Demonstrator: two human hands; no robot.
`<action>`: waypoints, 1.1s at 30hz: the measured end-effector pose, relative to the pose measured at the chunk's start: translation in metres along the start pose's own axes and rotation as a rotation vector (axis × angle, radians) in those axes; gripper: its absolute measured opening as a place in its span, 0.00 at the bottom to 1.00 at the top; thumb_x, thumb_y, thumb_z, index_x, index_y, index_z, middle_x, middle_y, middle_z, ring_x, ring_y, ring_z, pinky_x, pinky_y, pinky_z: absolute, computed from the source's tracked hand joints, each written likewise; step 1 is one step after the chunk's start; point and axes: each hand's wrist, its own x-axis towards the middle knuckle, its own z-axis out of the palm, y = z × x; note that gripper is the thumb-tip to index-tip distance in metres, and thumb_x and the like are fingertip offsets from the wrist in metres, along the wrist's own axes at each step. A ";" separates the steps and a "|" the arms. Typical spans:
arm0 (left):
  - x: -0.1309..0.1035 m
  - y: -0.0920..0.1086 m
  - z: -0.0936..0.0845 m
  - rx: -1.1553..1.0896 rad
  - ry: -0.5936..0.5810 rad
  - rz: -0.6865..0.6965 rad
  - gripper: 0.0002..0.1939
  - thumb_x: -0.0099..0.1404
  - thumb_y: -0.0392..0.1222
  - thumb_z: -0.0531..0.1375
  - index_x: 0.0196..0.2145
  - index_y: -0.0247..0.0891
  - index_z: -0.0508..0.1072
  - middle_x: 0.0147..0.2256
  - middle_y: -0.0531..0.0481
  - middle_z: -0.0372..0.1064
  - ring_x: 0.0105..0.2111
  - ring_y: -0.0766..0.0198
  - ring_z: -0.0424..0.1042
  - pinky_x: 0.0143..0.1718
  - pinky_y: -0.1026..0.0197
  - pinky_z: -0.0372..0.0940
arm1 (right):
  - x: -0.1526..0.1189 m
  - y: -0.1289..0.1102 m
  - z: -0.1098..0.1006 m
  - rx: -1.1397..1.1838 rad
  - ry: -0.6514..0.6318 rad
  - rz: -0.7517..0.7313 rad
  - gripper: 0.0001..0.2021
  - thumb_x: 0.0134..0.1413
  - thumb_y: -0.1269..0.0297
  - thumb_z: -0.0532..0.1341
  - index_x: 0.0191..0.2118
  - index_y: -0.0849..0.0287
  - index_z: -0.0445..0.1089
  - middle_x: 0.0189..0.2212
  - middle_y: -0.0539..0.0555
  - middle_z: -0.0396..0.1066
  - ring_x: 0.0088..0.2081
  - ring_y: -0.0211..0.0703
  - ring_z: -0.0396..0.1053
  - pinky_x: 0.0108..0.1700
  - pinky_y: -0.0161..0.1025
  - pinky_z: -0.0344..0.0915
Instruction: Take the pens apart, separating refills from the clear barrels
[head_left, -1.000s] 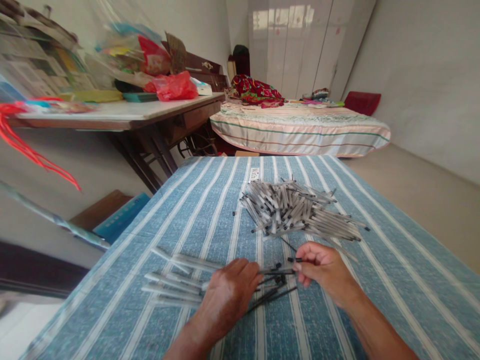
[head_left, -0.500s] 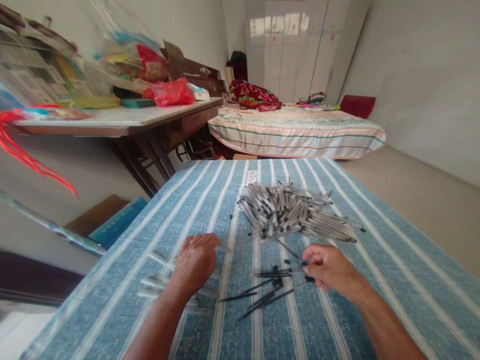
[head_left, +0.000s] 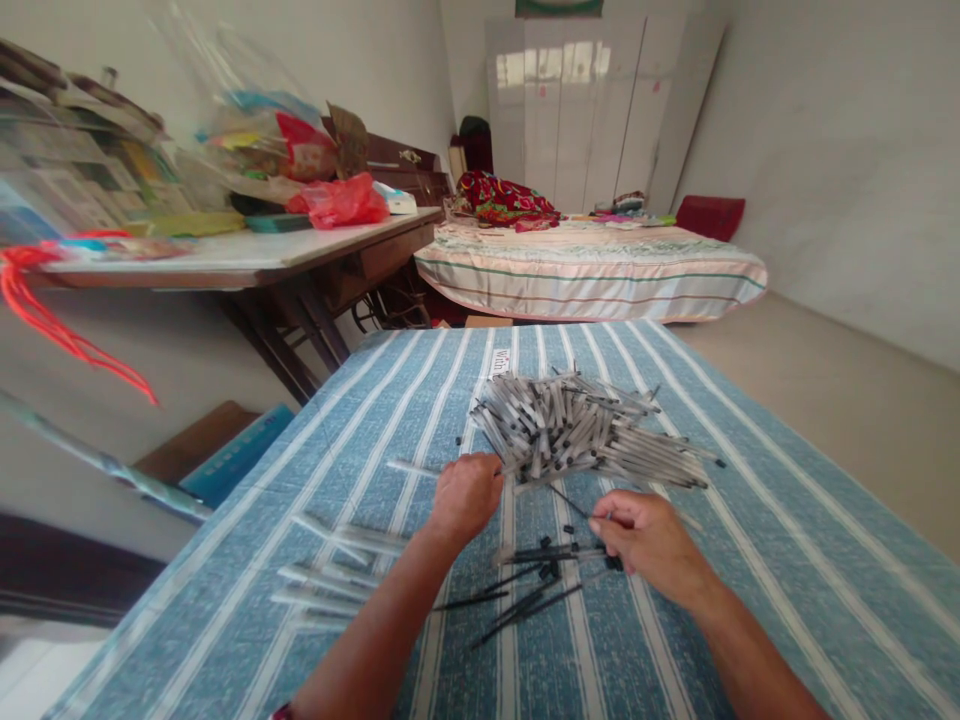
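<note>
Here, dark rods (head_left: pixel 471 602) and pale tubes (head_left: pixel 319 577) lie nearest on striped cloth (head_left: pixel 840 600). Beyond, the right hand (head_left: pixel 649 540) bunches its fingers; whether gripping, I cannot tell. The left hand (head_left: pixel 466 495) pinches one tube (head_left: pixel 412 468) beside the pile (head_left: pixel 562 425).

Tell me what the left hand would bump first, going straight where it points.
Most likely the heap of translucent, black-tipped plastic tubes on the blue-and-white striped cloth; the left hand is close to its near edge, though whether they touch is unclear.
</note>
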 end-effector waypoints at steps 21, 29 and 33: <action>-0.086 0.050 -0.029 -0.649 0.255 0.377 0.27 0.56 0.40 0.61 0.52 0.38 0.58 0.47 0.44 0.65 0.46 0.58 0.65 0.46 0.58 0.62 | -0.030 -0.026 0.042 0.851 -0.075 -0.263 0.07 0.53 0.63 0.60 0.38 0.59 0.69 0.21 0.50 0.70 0.18 0.34 0.65 0.21 0.30 0.62; -0.086 0.030 -0.020 -0.666 -0.067 0.271 0.10 0.66 0.41 0.49 0.39 0.39 0.68 0.28 0.53 0.68 0.28 0.68 0.66 0.29 0.68 0.59 | -0.018 -0.022 0.022 0.850 -0.028 -0.142 0.15 0.50 0.55 0.61 0.36 0.62 0.69 0.18 0.51 0.71 0.14 0.33 0.63 0.16 0.29 0.59; -0.084 0.023 -0.017 -0.561 -0.056 0.318 0.12 0.67 0.41 0.47 0.38 0.39 0.69 0.28 0.51 0.67 0.28 0.67 0.66 0.30 0.67 0.58 | -0.012 -0.018 0.012 0.548 0.118 -0.053 0.18 0.51 0.50 0.58 0.26 0.62 0.66 0.14 0.49 0.67 0.12 0.31 0.61 0.13 0.26 0.55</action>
